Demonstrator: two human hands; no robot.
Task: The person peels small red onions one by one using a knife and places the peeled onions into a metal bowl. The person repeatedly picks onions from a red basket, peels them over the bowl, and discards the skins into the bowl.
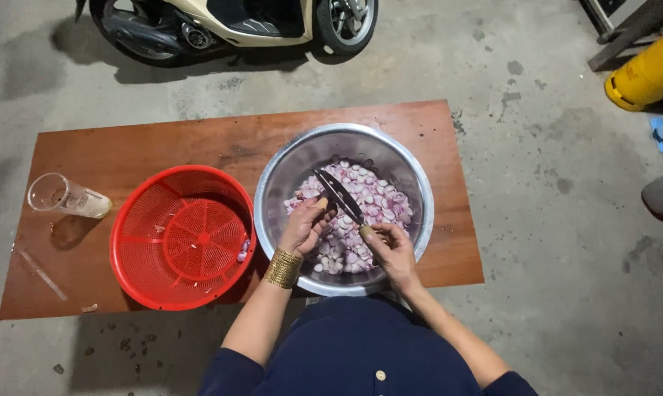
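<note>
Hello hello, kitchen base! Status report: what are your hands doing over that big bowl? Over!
Right hand grips knife by handle. Left hand pinches shallot at blade. Both over steel bowl of sliced shallots. Red basket beside, nothing in the way.

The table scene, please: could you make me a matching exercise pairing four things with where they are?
Things:
1. red basket
2. clear cup
3. knife
4. scooter

Places:
A. on its side near the table's left end
B. over the metal bowl, in the right hand
C. on the floor beyond the table
D. left of the bowl, empty but for a few slices

Pairs: 1-D, 2-A, 3-B, 4-C
</note>
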